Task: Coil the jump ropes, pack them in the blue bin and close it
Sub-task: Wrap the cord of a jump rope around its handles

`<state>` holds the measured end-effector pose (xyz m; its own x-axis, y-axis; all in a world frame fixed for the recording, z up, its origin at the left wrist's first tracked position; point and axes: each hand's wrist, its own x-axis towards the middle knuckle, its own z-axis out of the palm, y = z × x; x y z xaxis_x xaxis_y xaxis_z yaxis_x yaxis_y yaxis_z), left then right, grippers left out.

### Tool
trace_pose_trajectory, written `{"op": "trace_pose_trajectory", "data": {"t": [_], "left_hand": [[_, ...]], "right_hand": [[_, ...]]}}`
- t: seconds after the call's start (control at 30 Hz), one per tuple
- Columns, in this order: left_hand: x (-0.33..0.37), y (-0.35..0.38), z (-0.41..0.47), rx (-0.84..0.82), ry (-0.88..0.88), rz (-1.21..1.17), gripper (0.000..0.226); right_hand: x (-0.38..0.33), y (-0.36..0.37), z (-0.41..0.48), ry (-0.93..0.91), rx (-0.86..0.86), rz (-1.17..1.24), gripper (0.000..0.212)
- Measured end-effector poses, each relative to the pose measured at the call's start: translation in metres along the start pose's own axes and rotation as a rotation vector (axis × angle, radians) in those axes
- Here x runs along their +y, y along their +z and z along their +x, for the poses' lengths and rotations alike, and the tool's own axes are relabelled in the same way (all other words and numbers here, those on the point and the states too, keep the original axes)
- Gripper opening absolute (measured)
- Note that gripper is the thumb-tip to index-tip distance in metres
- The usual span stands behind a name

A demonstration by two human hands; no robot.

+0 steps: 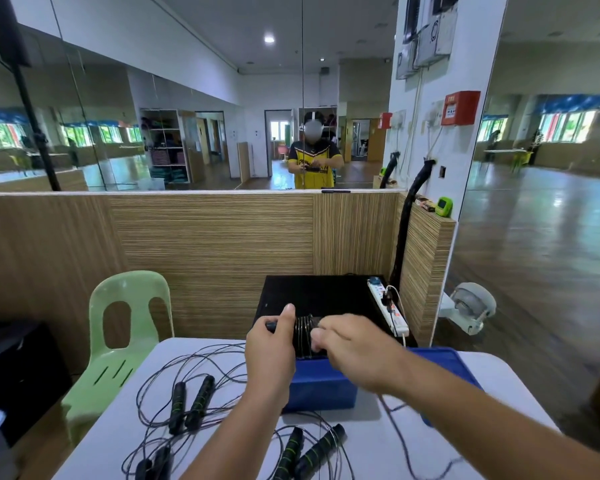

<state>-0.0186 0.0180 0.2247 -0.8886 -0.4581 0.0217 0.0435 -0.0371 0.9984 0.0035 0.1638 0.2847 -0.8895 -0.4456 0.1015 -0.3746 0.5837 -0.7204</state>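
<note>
Over the blue bin [321, 379], left hand [272, 344] is gripping the rope handles [270, 326], right hand [352, 344] is pinching and winding the cord [303, 332]; next probably needing the end tucked.

blue bin [321, 386] – smooth plastic; green chair [129, 327] – glossy plastic; wall panel [208, 244] – matt wood grain; table [371, 441] – smooth.

A black coiled jump rope [305, 336], wound in tight loops, is gripped between the left hand [271, 344] and right hand [354, 348] above the blue bin [321, 386], which stands by the surface's far edge. Uncoiled ropes tangle left and near. Their black, green-ringed handles lie in pairs: left pair [199, 400], near pair [321, 448], corner pair [161, 460].
</note>
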Motion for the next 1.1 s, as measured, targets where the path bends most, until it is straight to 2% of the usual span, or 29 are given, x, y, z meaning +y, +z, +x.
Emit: {"op": "trace_pose_trajectory", "data": {"t": [0.2, 0.33, 0.43, 0.57, 0.7, 0.77, 0.83, 0.87, 0.93, 1.03, 1.1], "left_hand": [[0.010, 0.007, -0.004, -0.009, -0.084, -0.109, 0.039], [0.017, 0.010, -0.016, -0.050, -0.106, -0.117, 0.041], [0.017, 0.013, -0.022, -0.077, -0.115, -0.115, 0.041], [0.015, 0.014, -0.030, -0.125, -0.136, -0.115, 0.039], [0.015, 0.012, -0.035, -0.156, -0.134, -0.076, 0.037], [0.014, 0.012, -0.038, -0.186, -0.134, -0.063, 0.035], [0.013, 0.010, -0.042, -0.219, -0.114, -0.047, 0.035], [0.013, 0.010, -0.043, -0.230, -0.095, -0.041, 0.035], [0.013, 0.009, -0.045, -0.245, -0.049, -0.019, 0.034], [0.011, 0.006, -0.047, -0.266, 0.010, 0.034, 0.032], [0.007, 0.004, -0.047, -0.272, 0.047, 0.080, 0.033]], "right_hand": [[0.029, 0.066, -0.025, 0.038, 0.153, 0.366, 0.038], [0.057, 0.091, -0.036, 0.002, 0.231, 0.321, 0.034], [0.073, 0.091, -0.042, -0.100, 0.184, 0.192, 0.030], [0.089, 0.072, -0.035, 0.012, 0.082, 0.208, 0.027], [0.085, 0.027, -0.022, 0.091, -0.137, 0.182, 0.032], [0.097, 0.004, -0.002, 0.047, -0.138, -0.012, 0.025], [0.104, -0.021, 0.014, -0.026, -0.123, -0.358, 0.024], [0.100, -0.033, 0.020, -0.026, -0.213, -0.493, 0.020], [0.072, -0.055, 0.031, -0.098, -0.240, -0.655, 0.017], [0.043, -0.078, 0.034, -0.265, -0.266, -0.891, 0.025], [0.027, -0.085, 0.034, -0.280, -0.280, -0.986, 0.026]]}}
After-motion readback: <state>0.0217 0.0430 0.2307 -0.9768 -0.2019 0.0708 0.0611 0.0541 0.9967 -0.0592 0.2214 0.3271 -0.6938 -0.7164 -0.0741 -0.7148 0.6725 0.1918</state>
